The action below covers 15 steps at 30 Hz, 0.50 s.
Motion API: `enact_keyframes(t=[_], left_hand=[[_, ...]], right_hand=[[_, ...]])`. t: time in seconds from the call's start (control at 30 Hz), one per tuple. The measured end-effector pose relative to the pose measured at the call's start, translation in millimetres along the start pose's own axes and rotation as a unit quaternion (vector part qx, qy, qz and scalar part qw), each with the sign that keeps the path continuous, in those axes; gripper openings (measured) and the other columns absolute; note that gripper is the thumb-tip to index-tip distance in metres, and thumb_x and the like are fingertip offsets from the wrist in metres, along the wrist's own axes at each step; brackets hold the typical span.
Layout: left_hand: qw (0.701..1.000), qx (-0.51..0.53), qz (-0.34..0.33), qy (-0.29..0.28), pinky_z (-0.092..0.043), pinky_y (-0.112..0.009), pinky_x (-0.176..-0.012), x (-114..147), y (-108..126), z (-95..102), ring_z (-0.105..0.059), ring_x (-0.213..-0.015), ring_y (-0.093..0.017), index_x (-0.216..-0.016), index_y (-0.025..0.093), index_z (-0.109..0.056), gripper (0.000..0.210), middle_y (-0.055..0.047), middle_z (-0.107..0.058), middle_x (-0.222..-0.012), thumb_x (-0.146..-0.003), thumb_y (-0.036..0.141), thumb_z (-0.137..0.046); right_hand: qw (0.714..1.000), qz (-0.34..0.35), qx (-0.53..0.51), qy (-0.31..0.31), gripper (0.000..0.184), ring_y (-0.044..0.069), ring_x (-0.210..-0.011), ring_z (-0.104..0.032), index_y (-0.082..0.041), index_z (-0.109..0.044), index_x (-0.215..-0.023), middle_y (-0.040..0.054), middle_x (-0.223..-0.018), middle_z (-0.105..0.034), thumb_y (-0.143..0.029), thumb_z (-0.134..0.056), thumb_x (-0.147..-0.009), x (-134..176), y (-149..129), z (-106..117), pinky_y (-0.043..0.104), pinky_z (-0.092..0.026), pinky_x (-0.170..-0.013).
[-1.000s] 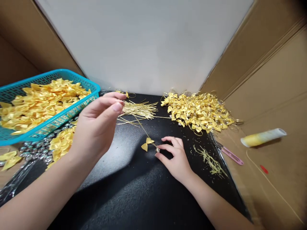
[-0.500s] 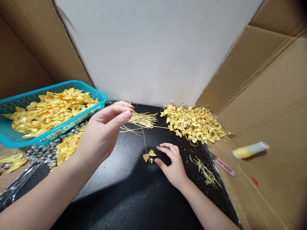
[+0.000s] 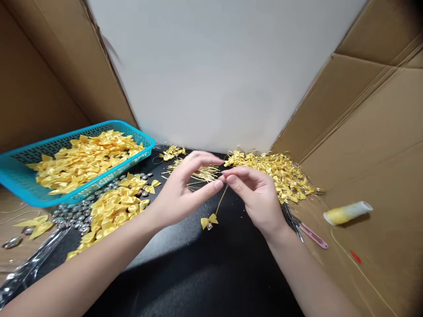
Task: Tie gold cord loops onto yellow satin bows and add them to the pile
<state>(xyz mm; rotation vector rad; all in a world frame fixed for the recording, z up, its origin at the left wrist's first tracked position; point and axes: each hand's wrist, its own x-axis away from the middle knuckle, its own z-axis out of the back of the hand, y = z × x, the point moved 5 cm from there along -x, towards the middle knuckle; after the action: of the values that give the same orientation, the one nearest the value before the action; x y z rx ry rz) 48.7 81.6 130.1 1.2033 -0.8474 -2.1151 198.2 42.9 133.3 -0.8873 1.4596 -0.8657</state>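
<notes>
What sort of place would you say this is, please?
It looks like a small handcraft workspace, though I cannot be sure. A turquoise basket holds many yellow bows, loose gold cords lie on a black work surface, and a heap of corded bows sits further right.

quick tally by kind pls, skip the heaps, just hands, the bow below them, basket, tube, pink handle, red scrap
Hands (left hand, right hand): 2
Bow below them: 1
Basket: 1
Tube: 1
Pink handle: 1
Red scrap: 1
Total: 7
</notes>
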Motion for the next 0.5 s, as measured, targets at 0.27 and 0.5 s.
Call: enact_keyframes(t=[0.27, 0.5], left_hand=[[0.937, -0.235, 0.139, -0.216, -0.047, -0.043, -0.086, 75, -80, -47.9, -0.057, -0.095, -0.026, -0.102, 0.016, -0.062, 0.024, -0.008, -0.062, -0.1, -0.081, 0.028, -0.058], [0.941, -0.195, 0.11, -0.254, -0.048, -0.034, -0.078, 68, -79, -59.5, -0.059, -0.088, -0.022, -0.081, 0.02, -0.066, 0.01, -0.005, -0.062, -0.088, -0.083, 0.024, -0.057]], right_hand=[[0.997, -0.01, -0.06, 0.055, 0.007, 0.009, -0.077, -0.071, -0.03, -0.075, -0.086, -0.005, -0.08, -0.075, -0.026, -0.073, -0.08, 1, -5, 18, 0.022, -0.058, -0.077], [0.994, -0.022, -0.01, 0.104, 0.009, 0.012, -0.073, -0.067, -0.029, -0.074, -0.088, -0.0025, -0.076, -0.071, -0.032, -0.073, -0.079, 15, -4, 33, 0.029, -0.057, -0.075]])
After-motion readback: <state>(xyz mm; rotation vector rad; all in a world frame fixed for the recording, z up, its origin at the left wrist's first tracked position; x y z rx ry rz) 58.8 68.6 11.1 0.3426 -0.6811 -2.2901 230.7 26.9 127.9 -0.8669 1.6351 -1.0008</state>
